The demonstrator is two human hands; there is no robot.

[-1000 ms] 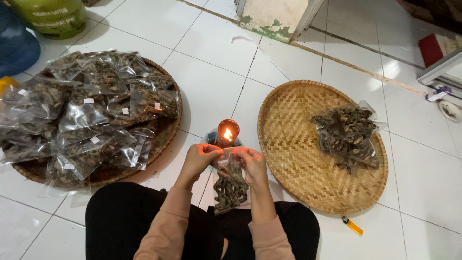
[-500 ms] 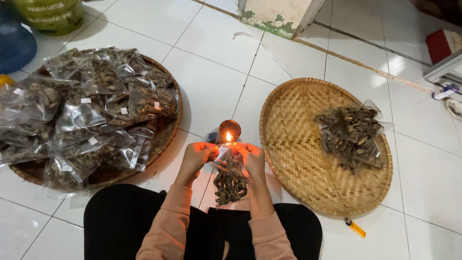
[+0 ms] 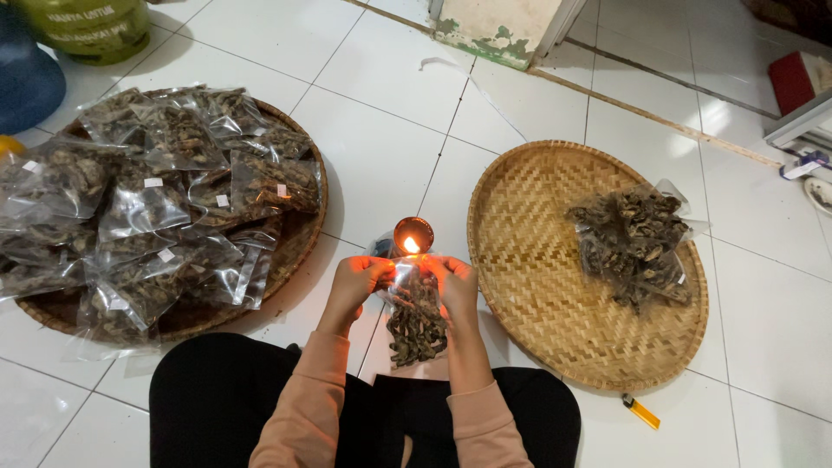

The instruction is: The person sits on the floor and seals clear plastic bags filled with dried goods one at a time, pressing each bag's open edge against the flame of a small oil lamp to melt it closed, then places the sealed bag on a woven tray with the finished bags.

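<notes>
Fingers of our left hand (image 3: pixel 357 279) and right hand (image 3: pixel 454 282) are pinching the top of a clear bag of dried pieces (image 3: pixel 414 315) beside a lit candle (image 3: pixel 412 237), between two woven trays (image 3: pixel 529 286) on the floor.

A: Floor? 
B: White glossy tiles (image 3: pixel 381 130) w/ dark grout lines, light glare at upper right.

A: Walls, furniture? 
B: Base of a worn cream post (image 3: pixel 498 26) at top centre, green stain along its foot. A brown sill strip (image 3: pixel 659 117) runs diagonally to the right of it.

A: Corners? 
B: Green canister (image 3: pixel 87 26) and blue rounded container (image 3: pixel 26 78) top left. Red box (image 3: pixel 802 78) top right, partly cut off.
</notes>
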